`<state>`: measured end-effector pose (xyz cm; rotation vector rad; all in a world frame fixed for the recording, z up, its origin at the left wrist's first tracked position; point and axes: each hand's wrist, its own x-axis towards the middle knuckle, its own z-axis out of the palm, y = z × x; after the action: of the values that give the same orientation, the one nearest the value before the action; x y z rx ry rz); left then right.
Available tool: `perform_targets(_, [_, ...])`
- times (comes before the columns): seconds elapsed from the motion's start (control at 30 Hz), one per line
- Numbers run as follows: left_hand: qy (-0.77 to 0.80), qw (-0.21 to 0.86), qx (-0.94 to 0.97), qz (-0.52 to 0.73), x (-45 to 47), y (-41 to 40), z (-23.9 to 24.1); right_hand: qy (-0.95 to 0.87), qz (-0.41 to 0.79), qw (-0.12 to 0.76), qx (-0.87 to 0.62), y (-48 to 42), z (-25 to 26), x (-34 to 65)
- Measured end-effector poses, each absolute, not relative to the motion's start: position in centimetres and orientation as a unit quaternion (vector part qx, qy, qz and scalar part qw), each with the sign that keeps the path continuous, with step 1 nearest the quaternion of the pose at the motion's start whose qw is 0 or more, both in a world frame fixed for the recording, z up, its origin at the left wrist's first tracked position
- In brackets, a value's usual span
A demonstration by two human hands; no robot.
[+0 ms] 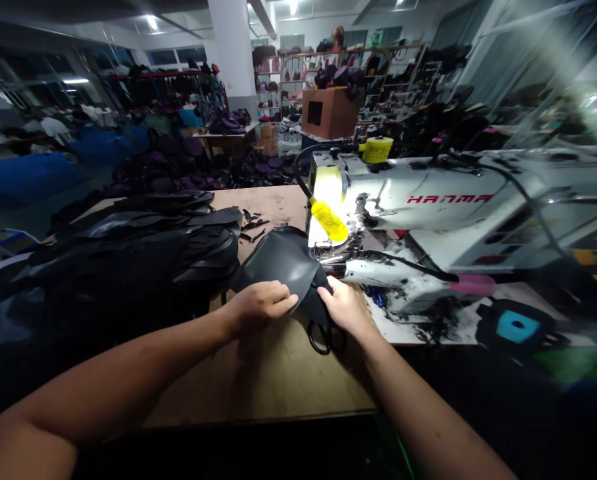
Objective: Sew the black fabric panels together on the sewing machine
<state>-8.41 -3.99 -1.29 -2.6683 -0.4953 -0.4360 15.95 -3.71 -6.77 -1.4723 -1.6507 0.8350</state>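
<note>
A black leather-like piece (282, 261) lies on the brown table (273, 373) in front of the white sewing machine (428, 200). My left hand (258, 305) rests on the piece's near edge, fingers curled and pinching it. My right hand (342, 308) grips the piece's right edge close to the machine's needle area (331, 257), fingers closed on the material. Black scissors (322, 339) lie on the table just under my right hand.
A large heap of black cut pieces (128, 260) fills the table's left side. A yellow lamp head (329, 220) lights the needle area. A brown box (329, 112), shelves with bags and a distant person stand behind. A blue-and-black object (516, 327) sits right.
</note>
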Motion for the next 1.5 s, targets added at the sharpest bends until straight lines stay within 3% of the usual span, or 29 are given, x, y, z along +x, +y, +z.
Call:
perform_targets(0.2, [-0.213,0.101,-0.967,-0.1,-4.0,-5.5,-0.4,-0.616,0.391,0.446,-0.519,-3.3,-7.5,14.8])
perform_targets(0.53, [-0.299,0.102,-0.942,-0.112,-1.3,-2.1,-1.6,-0.631,0.395,0.455,-0.488,-1.0,-7.8,15.6])
perform_targets(0.73, [-0.311,0.105,-0.937,-0.122,-0.9,0.4,-2.0,-0.584,0.469,0.432,-0.503,-1.0,-7.5,15.3])
perform_targets(1.07, [-0.344,0.144,-0.917,-0.143,-1.2,0.0,-3.7,-0.451,0.552,0.474,-0.517,-2.0,-5.2,15.2])
perform_targets(1.23, [-0.347,0.173,-0.905,-0.174,-1.6,0.0,-3.9,-0.512,0.432,0.437,-0.601,-1.4,-4.4,15.0])
perform_targets(1.5, [-0.28,0.202,-0.927,-0.145,-2.5,3.3,-3.5,-0.631,0.067,0.312,-0.707,-1.0,-3.9,13.6])
